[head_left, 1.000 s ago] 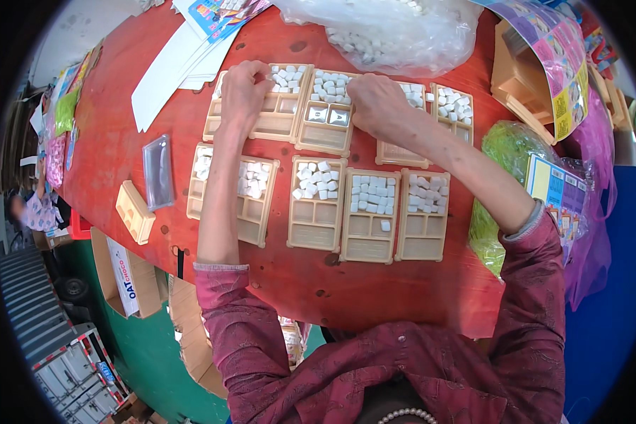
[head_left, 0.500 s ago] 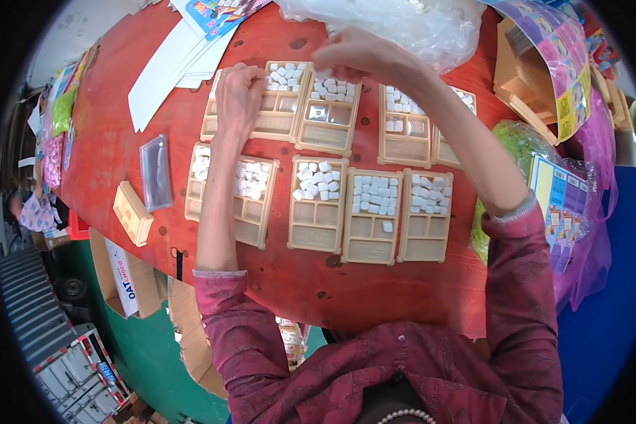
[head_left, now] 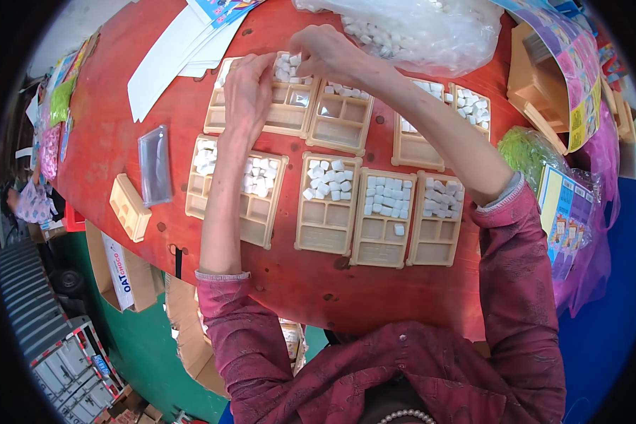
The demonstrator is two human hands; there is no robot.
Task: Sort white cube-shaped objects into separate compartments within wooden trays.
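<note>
From my remote view, the beige plastic compartmented tray (head_left: 285, 121) sits in the upper row, small white cube-like pieces (head_left: 287, 68) heaped in its far section. My left hand (head_left: 249, 88) bends over its left edge and my right hand (head_left: 324, 53) hangs above its far right corner; both sets of fingers are curled, but I cannot tell whether either pinches a piece. I judge the step in hand as sorting pieces at this tray; the next move calls for a light, precise fingertip touch. Nearer me, similar beige trays (head_left: 324, 238) line the red counter (head_left: 297, 300); beyond lies a bulging clear plastic bag (head_left: 466, 39).
</note>
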